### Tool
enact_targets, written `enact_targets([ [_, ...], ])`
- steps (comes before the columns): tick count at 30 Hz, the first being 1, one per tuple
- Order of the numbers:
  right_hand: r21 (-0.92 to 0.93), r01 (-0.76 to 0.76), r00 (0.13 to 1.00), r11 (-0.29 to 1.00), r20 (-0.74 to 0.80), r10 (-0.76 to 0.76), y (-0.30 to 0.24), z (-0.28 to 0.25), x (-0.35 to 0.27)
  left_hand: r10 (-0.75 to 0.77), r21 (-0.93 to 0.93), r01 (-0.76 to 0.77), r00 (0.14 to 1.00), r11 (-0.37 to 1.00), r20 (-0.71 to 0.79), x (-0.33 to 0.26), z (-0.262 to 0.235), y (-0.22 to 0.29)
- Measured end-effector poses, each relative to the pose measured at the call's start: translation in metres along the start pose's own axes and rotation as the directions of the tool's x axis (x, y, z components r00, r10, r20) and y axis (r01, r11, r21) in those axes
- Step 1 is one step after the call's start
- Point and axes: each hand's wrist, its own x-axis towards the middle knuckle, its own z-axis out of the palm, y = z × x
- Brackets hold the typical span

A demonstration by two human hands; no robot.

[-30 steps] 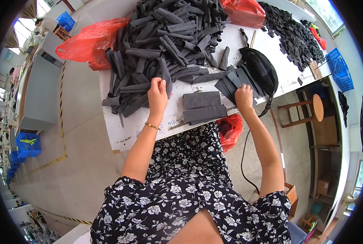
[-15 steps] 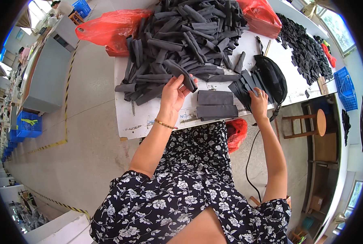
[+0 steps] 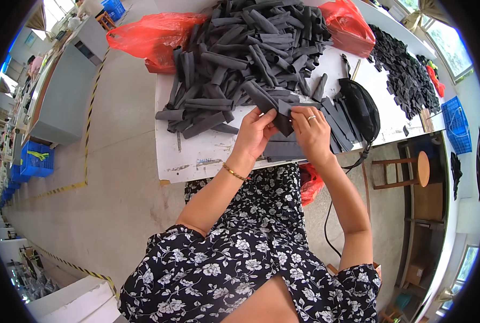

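Both hands have come together: left hand (image 3: pixel 255 132) and right hand (image 3: pixel 311 132) pinch one dark grey strip (image 3: pixel 283 117) between them, its long axis slanting away toward the pile (image 3: pixel 250 48).

One head-worn fisheye camera looks steeply down from above the person's chest — near the hands (image 3: pixel 285 132), which meet at mid-frame over the white surface (image 3: pixel 197 153); the floor curves away left, and straight edges bend at the rim.
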Motion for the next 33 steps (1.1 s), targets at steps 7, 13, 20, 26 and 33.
enact_targets([
  [7,0.414,-0.425,0.902,0.805,0.273,0.335,-0.009,-0.011,-0.001,-0.020,-0.128,0.022,1.000,0.992,0.012,-0.001,-0.009,0.020],
  [13,0.334,-0.337,0.939,0.880,0.185,0.290,-0.005,-0.038,0.000,0.069,-0.037,-0.073,0.994,0.997,-0.081,0.006,-0.014,0.045],
  [20,0.325,-0.261,0.949,0.909,0.260,0.180,-0.031,-0.036,0.013,0.045,0.000,-0.045,0.995,0.999,-0.087,0.011,-0.012,0.044],
  [26,0.070,-0.325,0.939,0.943,0.137,0.314,-0.009,-0.036,0.028,-0.019,-0.017,0.019,1.000,1.000,-0.013,0.006,-0.008,0.048],
  [33,0.287,-0.353,0.924,0.890,0.258,0.283,-0.029,-0.046,0.027,0.018,0.008,-0.017,0.986,1.000,-0.165,0.012,-0.020,0.044],
])
